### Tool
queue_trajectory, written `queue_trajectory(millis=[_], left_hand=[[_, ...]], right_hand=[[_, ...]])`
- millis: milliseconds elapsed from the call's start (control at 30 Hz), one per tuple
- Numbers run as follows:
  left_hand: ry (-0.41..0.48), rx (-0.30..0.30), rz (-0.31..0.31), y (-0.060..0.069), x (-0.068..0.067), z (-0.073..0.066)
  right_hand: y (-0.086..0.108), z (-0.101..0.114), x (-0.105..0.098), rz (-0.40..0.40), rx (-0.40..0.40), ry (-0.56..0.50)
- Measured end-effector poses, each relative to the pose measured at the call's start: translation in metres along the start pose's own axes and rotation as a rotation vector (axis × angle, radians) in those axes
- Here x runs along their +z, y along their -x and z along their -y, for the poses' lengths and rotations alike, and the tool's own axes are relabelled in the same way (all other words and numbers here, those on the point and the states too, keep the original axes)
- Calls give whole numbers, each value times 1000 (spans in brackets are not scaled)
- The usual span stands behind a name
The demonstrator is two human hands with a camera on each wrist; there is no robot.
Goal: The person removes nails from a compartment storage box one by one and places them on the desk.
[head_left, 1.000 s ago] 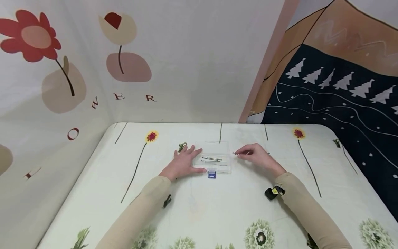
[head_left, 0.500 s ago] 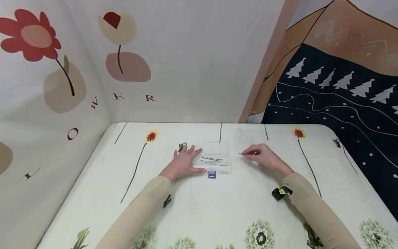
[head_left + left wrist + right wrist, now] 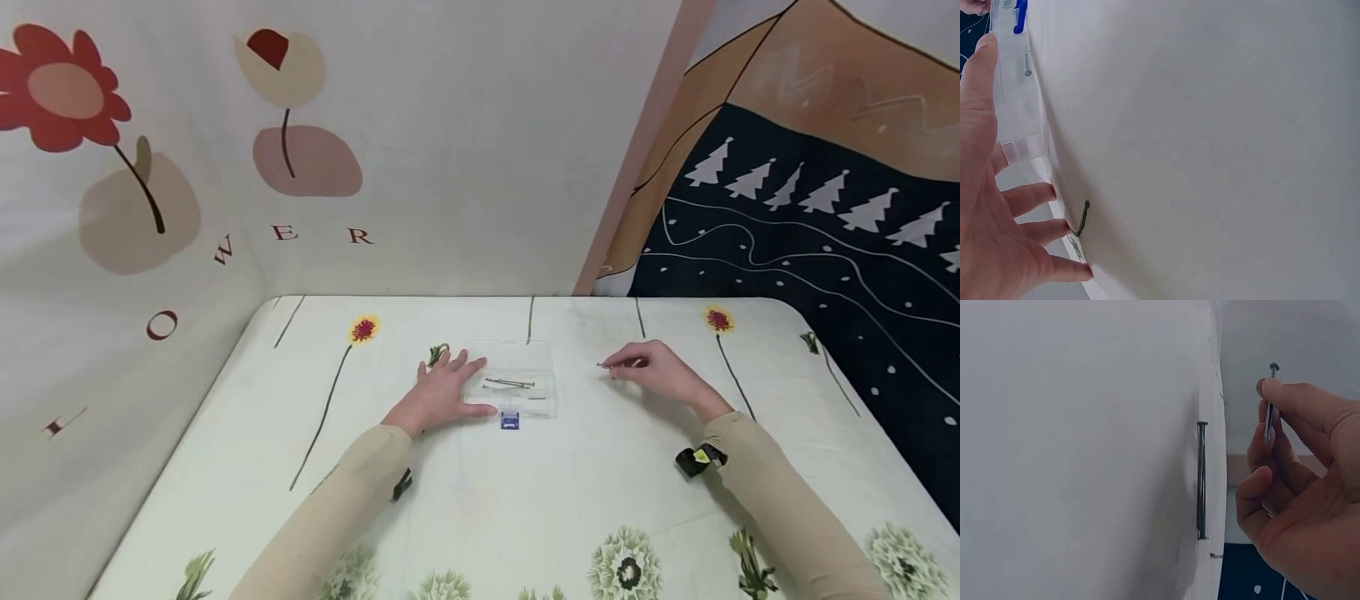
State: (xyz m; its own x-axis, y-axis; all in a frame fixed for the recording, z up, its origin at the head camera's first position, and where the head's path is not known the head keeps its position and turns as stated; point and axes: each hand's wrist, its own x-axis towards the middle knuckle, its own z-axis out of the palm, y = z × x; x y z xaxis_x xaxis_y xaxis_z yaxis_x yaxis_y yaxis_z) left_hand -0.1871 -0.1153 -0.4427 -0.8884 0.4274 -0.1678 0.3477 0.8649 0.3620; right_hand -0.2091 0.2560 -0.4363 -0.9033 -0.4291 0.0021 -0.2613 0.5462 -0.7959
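Observation:
My left hand point(image 3: 438, 396) rests with fingers spread at the left side of a clear plastic box point(image 3: 547, 408) with a blue latch point(image 3: 510, 419). In the left wrist view, the thumb lies along the box point(image 3: 1019, 112) and other fingertips reach the cloth. Several long nails point(image 3: 510, 383) lie inside the box. Right of it, my right hand point(image 3: 656, 371) pinches a nail point(image 3: 1271, 412) between thumb and fingers, above the table. Beside that hand, the right wrist view shows long nails point(image 3: 1202, 481) lying side by side on the cloth; the hand hides them in the head view.
A white flower-print cloth point(image 3: 480, 517) covers the table. Fabric hangings point(image 3: 465, 167) stand behind and to the left, with a dark tree-print one point(image 3: 810, 233) at the right. A black device point(image 3: 693, 461) is strapped at the right wrist.
My right hand has moved to the right, away from the box, carrying the nail. The left hand and the box have stayed in place.

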Motion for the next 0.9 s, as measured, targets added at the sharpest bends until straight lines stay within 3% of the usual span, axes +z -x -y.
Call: queue_trajectory(millis=[367,900], left_hand=[[-1,-2,3,-2,4,3],[-13,-10,-6,-3,3,2]], right_hand=[[8,-6,-12,20,-21,35],[14,-23,-27,45,25,76]])
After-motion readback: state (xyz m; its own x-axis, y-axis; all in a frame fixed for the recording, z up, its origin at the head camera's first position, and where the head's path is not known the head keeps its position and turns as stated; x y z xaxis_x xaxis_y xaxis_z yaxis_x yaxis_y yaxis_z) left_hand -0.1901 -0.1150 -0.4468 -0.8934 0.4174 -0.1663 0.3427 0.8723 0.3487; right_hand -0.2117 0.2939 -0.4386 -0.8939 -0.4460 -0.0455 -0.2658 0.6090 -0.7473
